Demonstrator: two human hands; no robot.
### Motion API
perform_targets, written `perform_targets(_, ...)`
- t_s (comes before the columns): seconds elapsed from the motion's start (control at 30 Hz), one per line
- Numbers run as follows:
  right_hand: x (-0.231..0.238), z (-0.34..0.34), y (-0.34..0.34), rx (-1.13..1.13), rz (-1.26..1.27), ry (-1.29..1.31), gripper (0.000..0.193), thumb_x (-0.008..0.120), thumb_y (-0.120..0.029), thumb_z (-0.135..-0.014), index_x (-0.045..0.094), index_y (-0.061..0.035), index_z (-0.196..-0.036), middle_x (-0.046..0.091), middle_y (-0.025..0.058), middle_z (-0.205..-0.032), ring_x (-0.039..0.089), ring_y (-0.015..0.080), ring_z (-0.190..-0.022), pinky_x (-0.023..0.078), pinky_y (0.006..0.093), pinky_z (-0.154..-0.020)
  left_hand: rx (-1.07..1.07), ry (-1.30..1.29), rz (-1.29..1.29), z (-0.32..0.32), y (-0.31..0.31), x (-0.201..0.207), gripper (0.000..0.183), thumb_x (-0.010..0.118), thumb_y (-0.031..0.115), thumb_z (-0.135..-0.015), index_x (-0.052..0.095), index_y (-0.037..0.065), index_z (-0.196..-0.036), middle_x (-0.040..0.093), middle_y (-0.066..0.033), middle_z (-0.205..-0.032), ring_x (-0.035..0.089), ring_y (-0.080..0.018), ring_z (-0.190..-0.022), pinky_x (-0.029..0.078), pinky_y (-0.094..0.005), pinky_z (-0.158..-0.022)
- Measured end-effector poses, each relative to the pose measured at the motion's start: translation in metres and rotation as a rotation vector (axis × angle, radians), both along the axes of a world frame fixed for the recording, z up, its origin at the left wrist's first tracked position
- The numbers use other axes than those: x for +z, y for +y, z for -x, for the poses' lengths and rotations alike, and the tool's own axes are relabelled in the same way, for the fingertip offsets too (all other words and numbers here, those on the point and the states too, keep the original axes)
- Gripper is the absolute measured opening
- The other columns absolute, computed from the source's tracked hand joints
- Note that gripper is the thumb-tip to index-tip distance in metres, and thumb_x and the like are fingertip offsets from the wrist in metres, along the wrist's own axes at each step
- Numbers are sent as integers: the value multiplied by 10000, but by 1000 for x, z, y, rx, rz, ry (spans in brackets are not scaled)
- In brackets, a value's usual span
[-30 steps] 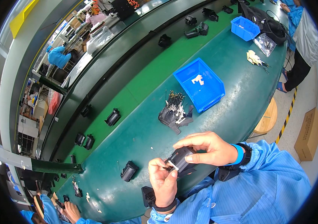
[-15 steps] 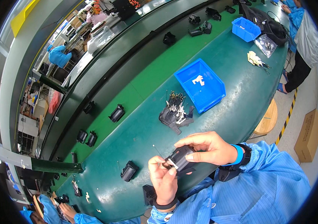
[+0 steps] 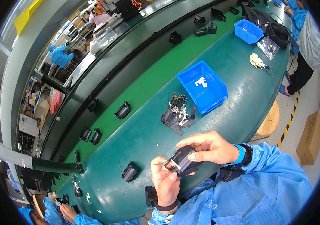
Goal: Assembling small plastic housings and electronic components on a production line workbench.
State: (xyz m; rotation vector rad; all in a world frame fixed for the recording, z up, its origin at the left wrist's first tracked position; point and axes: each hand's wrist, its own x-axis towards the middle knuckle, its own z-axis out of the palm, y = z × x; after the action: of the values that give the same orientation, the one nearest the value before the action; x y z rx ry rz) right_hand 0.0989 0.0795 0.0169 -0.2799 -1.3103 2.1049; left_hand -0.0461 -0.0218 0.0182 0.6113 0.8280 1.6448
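A black plastic housing [image 3: 183, 160] is held between my two hands over the near edge of the green table. My right hand [image 3: 212, 150] grips its right end, thumb on top and fingers along the far side. My left hand [image 3: 165, 180] is closed round the left end, where a pale strip shows near the fingertips. What lies under those fingers is partly hidden. To the left, another black housing [image 3: 130, 171] with a thin wire stands on the table. One more dark housing [image 3: 151, 195] sits by my left wrist. Beyond my hands lies a pile of black wired parts [image 3: 178, 114].
A blue bin [image 3: 209, 101] holding pale pieces stands beyond the pile; a smaller blue bin [image 3: 248, 32] is farther right. Several black housings [image 3: 123, 110] ride on the green conveyor belt [image 3: 145, 90]. Co-workers' hands [image 3: 68, 213] show at the lower left. A wooden stool [image 3: 269, 120] stands at right.
The housings on the belt have shifted to the right and away. The thin wire near my left fingertips no longer shows. Both hands keep their hold with a slight turn of the housing.
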Motion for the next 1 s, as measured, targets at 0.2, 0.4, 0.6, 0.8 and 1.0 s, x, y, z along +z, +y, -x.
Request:
perform_targets(0.2, -3, 1, 1, -13, -141, -71, 388, 555, 22, -830, 466, 54, -1206, 546, 117, -1113, 537, 146, -997, 451, 290, -849, 75, 174, 49, 2, -1, -14, 414, 549, 30, -775, 311, 87, -1109, 558, -191, -961, 625, -274, -809, 577, -410, -585)
perform_targets(0.4, -3, 1, 9, 31, 8, -49, 364, 561, -24, -841, 489, 34, -1193, 571, 82, -1080, 532, 127, -995, 443, 269, -850, 50, -19, 55, -8, 2, -1, 634, 579, 40, -776, 215, 99, -1291, 530, -208, -1046, 610, -288, -883, 576, -397, -632)
perform_targets(0.6, 10, 5, 11, -149, -211, -151, 342, 597, -165, -844, 544, 2, -1138, 521, 95, -1154, 507, 170, -1029, 416, 314, -886, 56, -5, 41, -9, -1, 5, 801, 618, -5, -733, 140, 100, -1367, 476, -206, -1159, 585, -289, -963, 572, -370, -693)
perform_targets(0.8, 9, 3, 2, -564, -949, -281, 343, 729, -275, -687, 642, -74, -950, 525, 121, -1141, 472, 272, -1009, 375, 397, -865, 142, -75, -31, -9, 2, 2, 723, 600, -45, -756, 186, 62, -1340, 477, -188, -1160, 559, -270, -1011, 537, -397, -786)
perform_targets(1.0, 14, 6, -5, -643, -998, -333, 264, 725, -203, -659, 631, -81, -873, 524, 100, -1112, 427, 310, -1042, 374, 416, -887, 192, -59, -7, -13, 5, 0, 664, 604, -65, -749, 257, 45, -1305, 480, -162, -1147, 555, -237, -999, 520, -376, -817)
